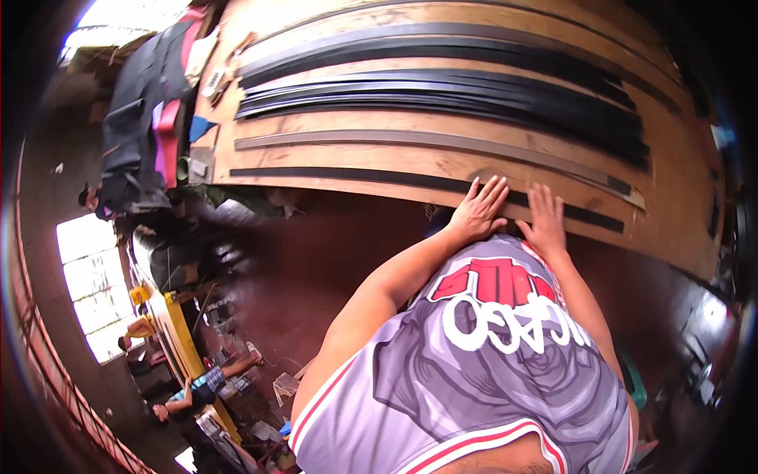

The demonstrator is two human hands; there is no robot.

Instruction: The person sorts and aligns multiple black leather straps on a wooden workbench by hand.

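My left hand [479, 209] lies palm down at the table's near edge, its fingers stretched out over a narrow flat black strip [355, 176]. Just to its right, my right hand [545, 220] presses flat on the same strip, fingers apart and thumb out to the side. Neither hand grips anything. Part of the strip is hidden under the fingers. Beyond it lies a thin grey-brown strip [395, 138], roughly parallel. Farther back rests a thick bundle of glossy black strips [426, 95].
The wooden table [332, 158] carries more long strips at its far side. Black sheet material [138, 118] hangs by its left end, with red and purple pieces. Two people [197, 391] are at a yellow bench [181, 336] at lower left. A green plastic item [634, 383] stands at right.
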